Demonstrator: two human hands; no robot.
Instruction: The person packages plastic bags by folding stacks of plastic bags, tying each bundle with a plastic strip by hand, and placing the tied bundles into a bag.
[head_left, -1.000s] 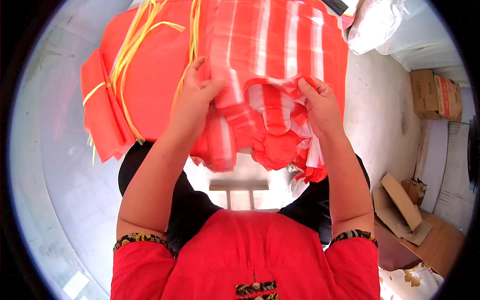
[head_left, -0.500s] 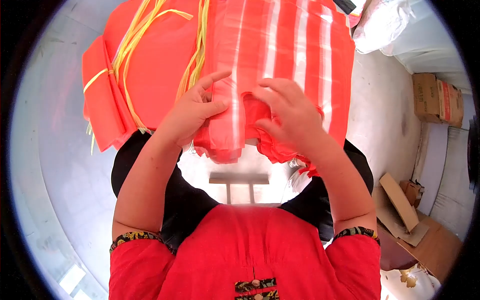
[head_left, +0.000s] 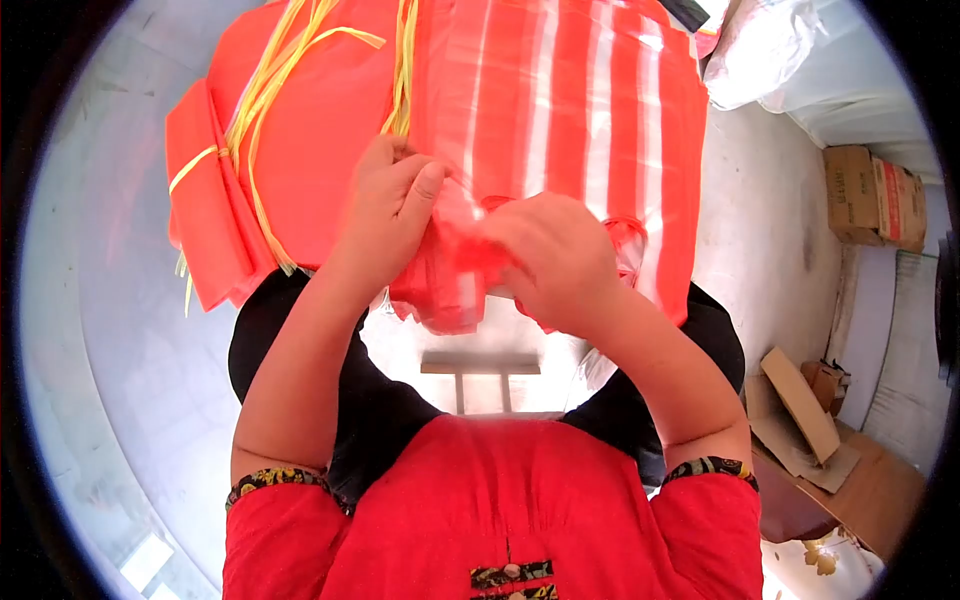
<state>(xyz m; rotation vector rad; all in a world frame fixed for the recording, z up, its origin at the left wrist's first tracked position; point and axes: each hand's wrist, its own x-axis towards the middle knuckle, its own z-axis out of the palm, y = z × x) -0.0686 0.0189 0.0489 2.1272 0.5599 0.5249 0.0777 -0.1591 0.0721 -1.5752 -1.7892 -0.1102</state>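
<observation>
A stack of thin red sheets with white stripes (head_left: 620,120) lies in front of me, its near edge gathered and uneven. My left hand (head_left: 392,205) is closed at the left side of the near part, thumb up, pinching the top striped sheet (head_left: 460,215). My right hand (head_left: 558,255) is curled over the near edge with bunched red material at its fingers. Both hands are somewhat blurred, and the right fingertips are partly hidden. A curved cut-out shows beside the right wrist.
Left of the stack lies plain red material (head_left: 320,130) with yellow ties (head_left: 270,90) across it. A folded red bundle (head_left: 205,200) hangs at the far left. Cardboard boxes (head_left: 860,200) stand at right, with flattened cardboard (head_left: 800,410) lower down. A clear plastic bag (head_left: 765,50) is at upper right.
My right hand has moved left and down, closing on the red material. My left fingers have curled in from spread. The top sheet's near part is now lifted and crumpled between the hands.
</observation>
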